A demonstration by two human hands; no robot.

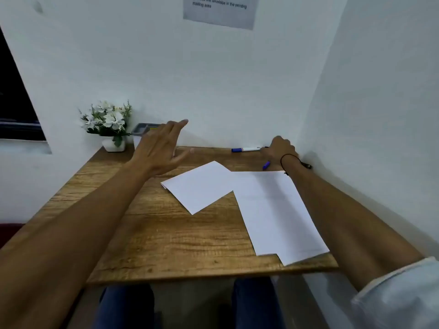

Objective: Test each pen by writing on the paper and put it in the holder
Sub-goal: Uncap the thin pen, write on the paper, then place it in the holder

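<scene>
White marker, blue cap, lies flat by back wall. Blue pen nearer. Two white papers flat. Grey holder far left.

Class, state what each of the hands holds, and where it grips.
The left hand holds nothing. The right hand is curled over the pens; any grip is hidden.

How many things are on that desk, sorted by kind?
Pens: 3, a white marker with a blue cap, a blue-ended pen, a dark pen
Paper sheets: 2, one folded, one long
Holder: 1
Flower pot: 1
Total: 7
</scene>
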